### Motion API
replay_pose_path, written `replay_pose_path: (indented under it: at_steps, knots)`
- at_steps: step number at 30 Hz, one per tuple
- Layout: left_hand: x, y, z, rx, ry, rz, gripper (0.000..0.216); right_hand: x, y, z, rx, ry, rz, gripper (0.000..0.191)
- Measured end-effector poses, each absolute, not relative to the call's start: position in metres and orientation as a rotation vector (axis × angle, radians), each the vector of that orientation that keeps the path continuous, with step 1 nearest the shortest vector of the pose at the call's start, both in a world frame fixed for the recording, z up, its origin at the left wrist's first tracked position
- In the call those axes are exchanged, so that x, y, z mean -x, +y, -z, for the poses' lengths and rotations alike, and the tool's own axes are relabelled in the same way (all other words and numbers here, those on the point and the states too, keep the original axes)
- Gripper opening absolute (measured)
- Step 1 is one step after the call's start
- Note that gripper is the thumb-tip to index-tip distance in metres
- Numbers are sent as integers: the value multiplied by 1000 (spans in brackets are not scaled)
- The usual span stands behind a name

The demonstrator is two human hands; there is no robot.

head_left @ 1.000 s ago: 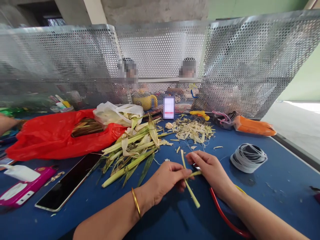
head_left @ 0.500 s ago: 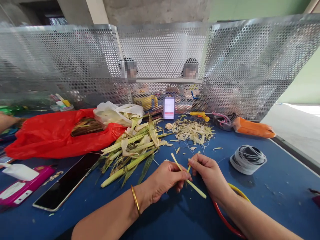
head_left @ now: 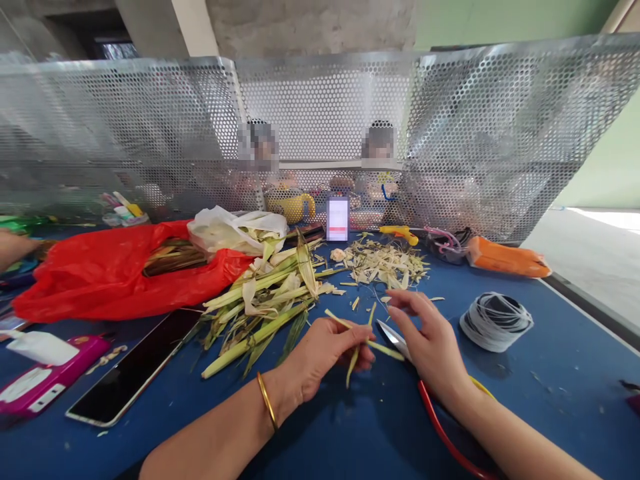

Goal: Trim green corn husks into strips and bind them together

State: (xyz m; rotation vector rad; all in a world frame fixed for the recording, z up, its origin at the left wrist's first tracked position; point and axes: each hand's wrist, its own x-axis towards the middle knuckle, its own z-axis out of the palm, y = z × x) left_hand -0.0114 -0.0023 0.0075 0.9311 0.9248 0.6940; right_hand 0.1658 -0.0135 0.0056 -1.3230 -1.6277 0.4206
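Observation:
Crossed narrow strips of pale green corn husk (head_left: 352, 369) are pinched between the thumb and fingers of my left hand (head_left: 325, 348), which wears a gold bangle (head_left: 267, 401). My right hand (head_left: 433, 340) is just to the right, thumb and fingers apart, holding nothing that I can see. Beneath it lie scissors (head_left: 393, 337) with red and yellow handles, blades pointing toward the strips and partly covered by the hand. A fine thread runs on the table near the right fingertips. Right of that hand stands a spool of grey-white thread (head_left: 496, 321).
A heap of corn husks (head_left: 265, 320) and a pile of husk scraps (head_left: 387, 261) lie ahead. At left are a red plastic bag (head_left: 100, 267), a phone (head_left: 135, 367) and a magenta power strip (head_left: 55, 370). An orange packet (head_left: 507, 257) sits before the perforated metal screen (head_left: 325, 93); people are behind it.
My right hand has let go of the husk strip and moved slightly right and up, its fingers opening. The strips now cross in my left hand. The scissor blades have come into view.

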Motion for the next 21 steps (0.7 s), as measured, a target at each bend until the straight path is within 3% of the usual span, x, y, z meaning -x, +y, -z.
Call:
replay_pose_path:
  at_steps: [3,7,18,21]
  knots:
    - [12,0,-9,-833,850,-766,26,-165,-21,-11,1104,-2015,64,19]
    - [12,2,-10,-816,786,-837,18,-157,-28,-8,854,-2518,313,25]
    - [6,-1,-5,-669,940,-905,36,-153,-33,-3,688,-2610,259,33]
    - [9,0,-7,-721,926,-909,31,-154,-32,-4,699,-2496,233,27]
